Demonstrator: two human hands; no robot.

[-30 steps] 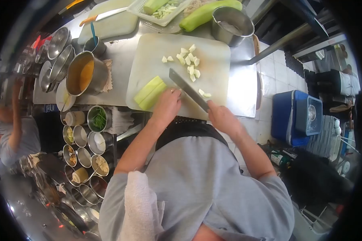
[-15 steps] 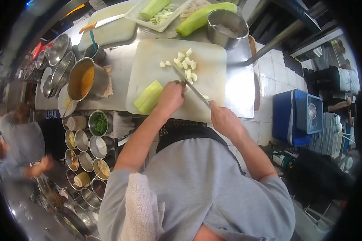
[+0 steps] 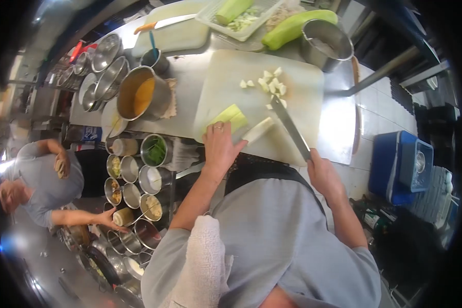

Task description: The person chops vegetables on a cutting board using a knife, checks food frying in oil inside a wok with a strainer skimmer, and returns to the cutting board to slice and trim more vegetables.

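Observation:
My left hand [image 3: 220,145] is at the near edge of the cutting board [image 3: 302,105]. Its fingertips touch a cut piece of pale green squash [image 3: 231,117], and the thumb is spread away from them. Beside the thumb lies a long, whitish squash strip [image 3: 259,131]. My right hand [image 3: 322,172] is closed round the handle of a kitchen knife [image 3: 291,126]. The blade points away from me over the board, its tip by a small heap of white squash chunks [image 3: 272,84].
Behind the board are a whole squash [image 3: 299,30], a steel pot [image 3: 327,43] and a plastic tray [image 3: 239,32]. Left stand a pot of orange liquid [image 3: 143,95] and several steel ingredient containers [image 3: 151,178]. A co-worker [image 3: 51,177] reaches toward these. A blue cooler [image 3: 387,167] is at right.
My left hand has moved from beside the blade to the squash piece at left. A pale strip now lies between them. The knife has drawn off to the right. The co-worker's arm reaches farther in.

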